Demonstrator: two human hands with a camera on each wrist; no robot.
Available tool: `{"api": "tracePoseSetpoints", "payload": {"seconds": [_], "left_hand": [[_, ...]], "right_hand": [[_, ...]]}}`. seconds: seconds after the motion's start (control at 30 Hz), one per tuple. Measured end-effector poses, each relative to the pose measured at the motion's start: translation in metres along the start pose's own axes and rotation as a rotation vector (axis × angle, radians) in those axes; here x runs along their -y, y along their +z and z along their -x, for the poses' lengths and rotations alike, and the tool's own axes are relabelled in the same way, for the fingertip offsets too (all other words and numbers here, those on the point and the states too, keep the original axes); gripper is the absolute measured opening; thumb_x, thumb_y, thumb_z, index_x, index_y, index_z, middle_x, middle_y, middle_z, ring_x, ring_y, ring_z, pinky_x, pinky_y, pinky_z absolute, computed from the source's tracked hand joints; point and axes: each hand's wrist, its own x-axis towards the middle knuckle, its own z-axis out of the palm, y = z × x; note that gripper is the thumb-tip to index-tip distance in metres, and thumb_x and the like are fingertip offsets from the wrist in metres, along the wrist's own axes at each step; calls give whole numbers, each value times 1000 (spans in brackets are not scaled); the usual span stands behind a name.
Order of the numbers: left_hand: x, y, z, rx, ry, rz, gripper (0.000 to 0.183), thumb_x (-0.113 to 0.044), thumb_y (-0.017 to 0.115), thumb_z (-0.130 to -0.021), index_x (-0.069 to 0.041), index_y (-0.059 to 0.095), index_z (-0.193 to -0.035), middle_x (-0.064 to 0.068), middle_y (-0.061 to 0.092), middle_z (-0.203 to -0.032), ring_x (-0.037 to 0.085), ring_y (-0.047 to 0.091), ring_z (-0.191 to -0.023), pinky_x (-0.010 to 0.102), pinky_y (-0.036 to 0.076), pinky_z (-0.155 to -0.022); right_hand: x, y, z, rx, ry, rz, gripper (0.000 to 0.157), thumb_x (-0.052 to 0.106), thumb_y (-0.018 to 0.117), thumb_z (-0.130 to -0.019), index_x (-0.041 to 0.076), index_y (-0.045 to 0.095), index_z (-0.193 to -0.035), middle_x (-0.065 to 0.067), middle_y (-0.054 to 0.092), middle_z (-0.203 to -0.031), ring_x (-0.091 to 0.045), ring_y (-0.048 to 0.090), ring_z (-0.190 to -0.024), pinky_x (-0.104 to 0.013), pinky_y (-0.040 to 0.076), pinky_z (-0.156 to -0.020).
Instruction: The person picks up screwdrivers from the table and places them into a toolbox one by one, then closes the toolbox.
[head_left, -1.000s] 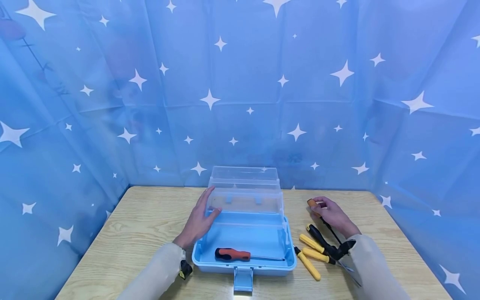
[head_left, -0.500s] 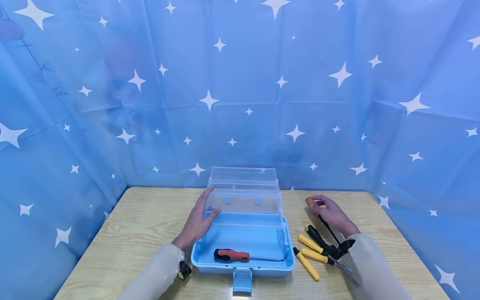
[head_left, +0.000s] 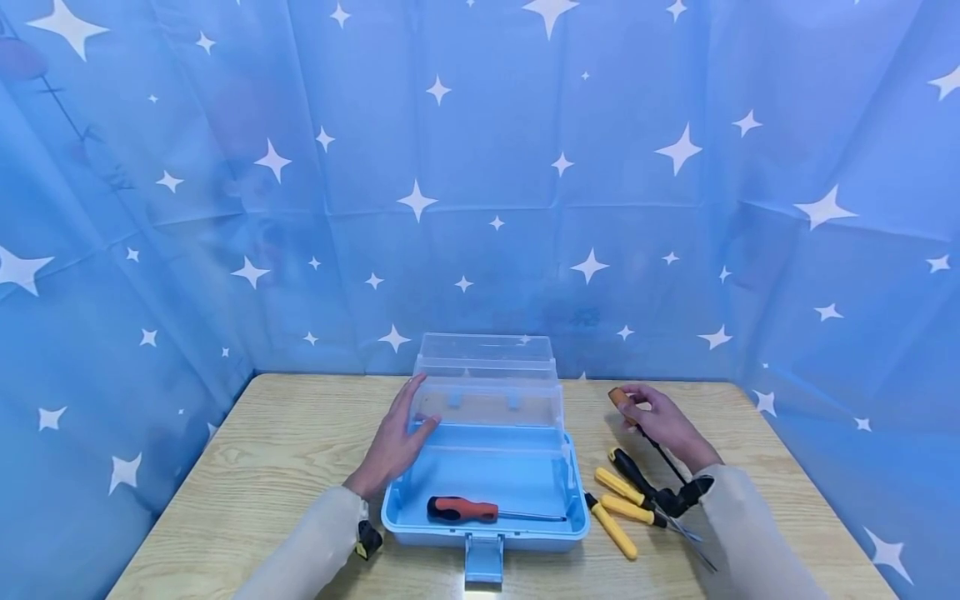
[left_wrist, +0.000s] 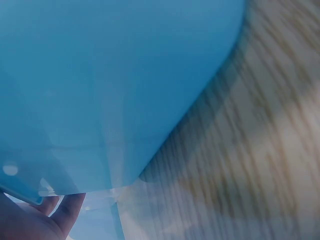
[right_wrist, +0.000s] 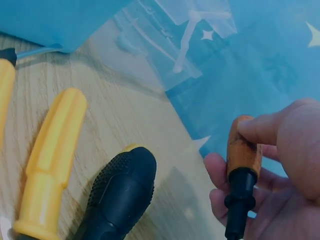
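A light-blue toolbox [head_left: 420,532] stands on the table with its clear lid [head_left: 487,350] raised at the back. Inside it lies a red-and-black screwdriver [head_left: 465,509]. With fingers extended and thumb spread, my left hand [head_left: 393,442] rests at the box's left rear edge beside the lid; the left wrist view shows only a few fingers [left_wrist: 70,212]. To the right of the box, my right hand [head_left: 667,425] pinches the orange-brown handle of a screwdriver-like tool [right_wrist: 244,155]. It has a black collar and long dark shaft; its far end is hidden near the wrist.
Beneath my right wrist lie several tools: yellow-handled screwdrivers [head_left: 615,529] and a black-and-yellow handled tool [head_left: 630,469], partly hidden by the wrist. The box's front latch [head_left: 484,560] hangs down. Behind the table [head_left: 285,467] hangs a blue star-patterned curtain [head_left: 480,167].
My right hand has risen slightly with the orange-brown handled tool in its fingers. The left hand and toolbox keep their places; the head view has shifted a little.
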Motion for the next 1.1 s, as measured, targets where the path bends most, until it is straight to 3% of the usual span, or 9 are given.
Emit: {"api": "tracePoseSetpoints", "payload": {"seconds": [0.33, 0.63, 0.8, 1.1], "left_hand": [[-1, -1, 0, -2, 7, 7, 67, -38, 56, -100, -36, 21, -157, 3, 21, -164, 35, 25, -149, 68, 29, -111], [-1, 0, 0, -10, 6, 4, 68, -36, 57, -100, -35, 20, -157, 4, 21, -164, 36, 25, -148, 69, 28, -110], [-1, 0, 0, -10, -1, 12, 67, -38, 57, -100, -37, 20, -157, 3, 22, -164, 35, 26, -148, 68, 29, -110], [0, 1, -1, -2, -20, 22, 67, -41, 56, -100, -40, 20, -156, -1, 20, -165, 32, 25, -149, 67, 29, -112]], "right_hand": [[15, -4, 3, 4, -71, -3, 50, 28, 51, -104, -1, 42, -143, -26, 49, -128, -39, 63, -94, -44, 57, -73], [33, -3, 7, -4, -107, 42, 46, 27, 51, -105, 0, 45, -141, -22, 50, -121, -21, 61, -82, -35, 52, -67], [40, -2, 8, -6, -93, 57, 45, 29, 50, -105, 3, 46, -141, -19, 51, -117, -20, 59, -80, -29, 47, -59], [51, -3, 11, -15, -81, 60, 44, 29, 51, -104, 6, 46, -142, -18, 52, -121, -22, 59, -81, -29, 48, -59]]}}
